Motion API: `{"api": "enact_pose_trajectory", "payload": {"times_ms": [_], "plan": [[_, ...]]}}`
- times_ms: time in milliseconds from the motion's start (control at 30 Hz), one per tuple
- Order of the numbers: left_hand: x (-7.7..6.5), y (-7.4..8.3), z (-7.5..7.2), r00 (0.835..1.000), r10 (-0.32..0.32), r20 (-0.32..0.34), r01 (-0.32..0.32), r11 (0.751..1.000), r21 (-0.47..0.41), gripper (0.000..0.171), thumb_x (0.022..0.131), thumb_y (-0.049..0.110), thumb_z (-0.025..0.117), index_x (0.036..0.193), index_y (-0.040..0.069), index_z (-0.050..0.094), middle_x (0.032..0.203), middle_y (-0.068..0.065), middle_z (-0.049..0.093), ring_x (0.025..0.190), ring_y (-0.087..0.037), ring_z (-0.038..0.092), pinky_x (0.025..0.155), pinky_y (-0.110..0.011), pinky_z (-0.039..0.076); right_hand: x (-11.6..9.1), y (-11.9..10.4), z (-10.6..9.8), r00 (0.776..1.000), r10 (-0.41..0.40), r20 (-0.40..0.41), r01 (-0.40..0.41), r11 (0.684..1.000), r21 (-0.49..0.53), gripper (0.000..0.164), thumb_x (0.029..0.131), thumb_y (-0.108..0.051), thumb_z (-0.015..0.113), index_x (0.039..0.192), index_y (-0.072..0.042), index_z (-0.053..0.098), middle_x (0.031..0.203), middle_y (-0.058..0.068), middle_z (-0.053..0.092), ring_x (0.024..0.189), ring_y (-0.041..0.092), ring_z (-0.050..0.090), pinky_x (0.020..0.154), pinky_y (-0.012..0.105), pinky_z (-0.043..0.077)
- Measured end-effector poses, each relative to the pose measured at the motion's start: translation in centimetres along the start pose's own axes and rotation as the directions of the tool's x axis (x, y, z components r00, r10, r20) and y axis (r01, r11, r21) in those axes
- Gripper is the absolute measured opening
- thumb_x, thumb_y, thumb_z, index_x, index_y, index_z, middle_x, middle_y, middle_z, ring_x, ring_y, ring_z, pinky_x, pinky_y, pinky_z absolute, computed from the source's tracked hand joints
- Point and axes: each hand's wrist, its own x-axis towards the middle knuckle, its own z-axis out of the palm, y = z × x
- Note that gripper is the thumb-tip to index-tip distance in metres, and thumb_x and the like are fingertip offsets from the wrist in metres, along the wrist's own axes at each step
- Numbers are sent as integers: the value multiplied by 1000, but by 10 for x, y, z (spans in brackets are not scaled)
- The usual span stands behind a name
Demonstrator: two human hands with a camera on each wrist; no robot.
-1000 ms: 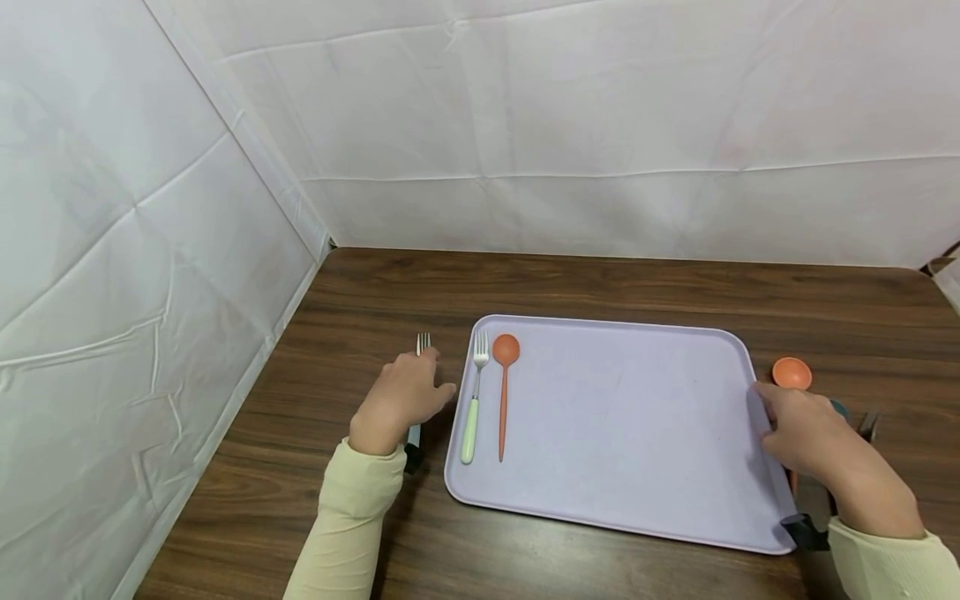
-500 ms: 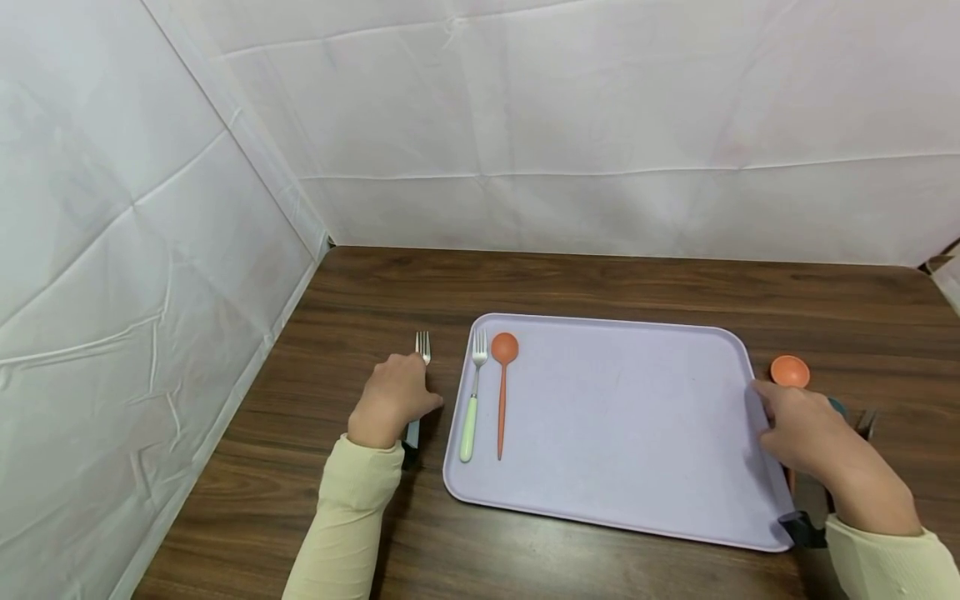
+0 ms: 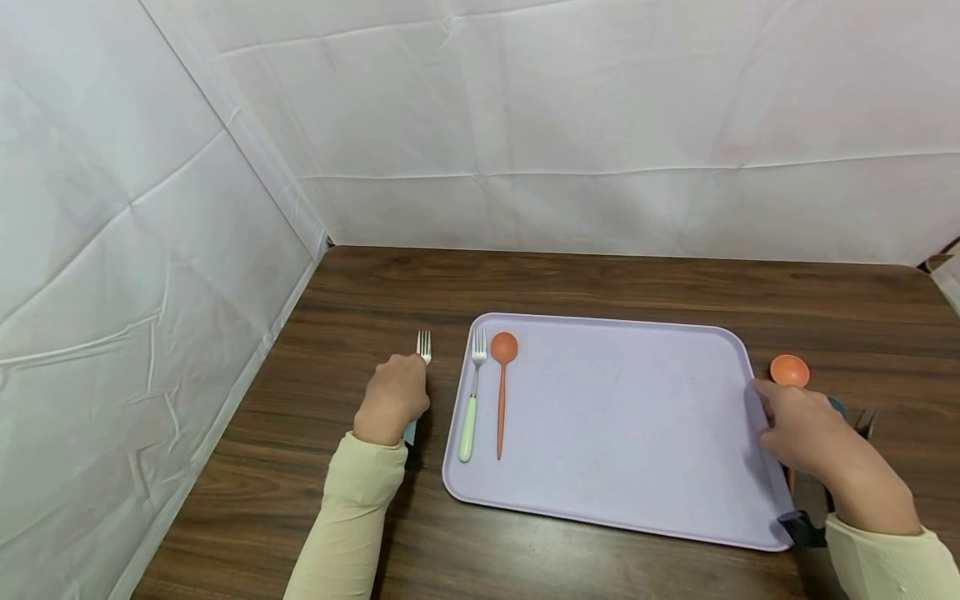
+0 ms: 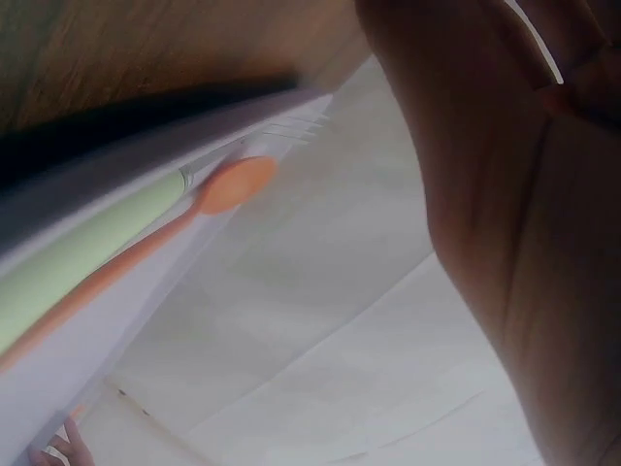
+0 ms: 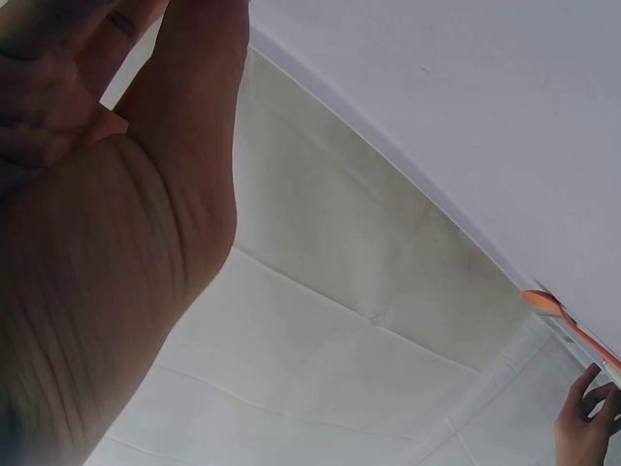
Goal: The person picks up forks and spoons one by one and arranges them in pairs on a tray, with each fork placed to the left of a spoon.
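My left hand is over a fork on the table left of the tray and pinches it. The fork's silver tines show beyond the knuckles and a pale blue handle end by the wrist; its middle is hidden. My right hand rests at the right rim of a lilac tray, forefinger at the edge. Inside the tray, near its left side, a fork with a light green handle lies beside an orange spoon. Both also show in the left wrist view, the orange spoon nearer the tray's middle.
Right of the tray lie another orange spoon, a teal utensil and a fork, partly hidden by my right hand and forearm. White cloth walls stand behind and left of the brown wooden table.
My left hand has drawn slightly back from the tines and its thumb has tucked in toward the fork. My right hand, the tray and its contents stay in place.
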Motion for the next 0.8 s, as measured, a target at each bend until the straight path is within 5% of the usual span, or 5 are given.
{"api": "enact_pose_trajectory", "payload": {"times_ms": [267, 500, 733, 800], "plan": [[-1, 0, 0, 1000, 14, 11, -14, 1000, 8, 21, 78, -3, 61, 99, -5, 58, 84, -20, 61, 62, -28, 56, 50, -38, 45, 0, 0, 0, 999, 31, 38, -32, 999, 14, 62, 66, 8, 57, 124, 21, 39, 96, 33, 57, 78, 34, 54, 61, 46, 47], [0, 2, -3, 1000, 13, 26, -13, 1000, 2, 28, 80, -2, 59, 107, -5, 54, 85, -22, 59, 61, -29, 56, 48, -36, 44, 0, 0, 0, 1000, -1, 14, 1, 1000, 8, 41, 65, 8, 56, 106, 11, 52, 72, 11, 51, 64, 27, 47, 52, 36, 40], [-1, 2, -4, 999, 32, 20, -31, 999, -31, 28, 80, -5, 56, 107, -4, 54, 79, -18, 57, 56, -26, 52, 44, -34, 42, 1, 0, -1, 1000, -2, 17, 2, 1000, 3, 51, 64, 7, 58, 113, 15, 49, 78, 17, 56, 68, 29, 50, 54, 38, 43], [-1, 2, -4, 999, 39, 20, -38, 999, -38, 27, 79, -6, 56, 106, -4, 54, 78, -17, 57, 55, -25, 52, 44, -33, 42, 0, 0, -1, 1000, -5, 13, 5, 1000, 3, 43, 65, 7, 57, 107, 11, 52, 73, 13, 53, 65, 28, 48, 52, 37, 41]]}}
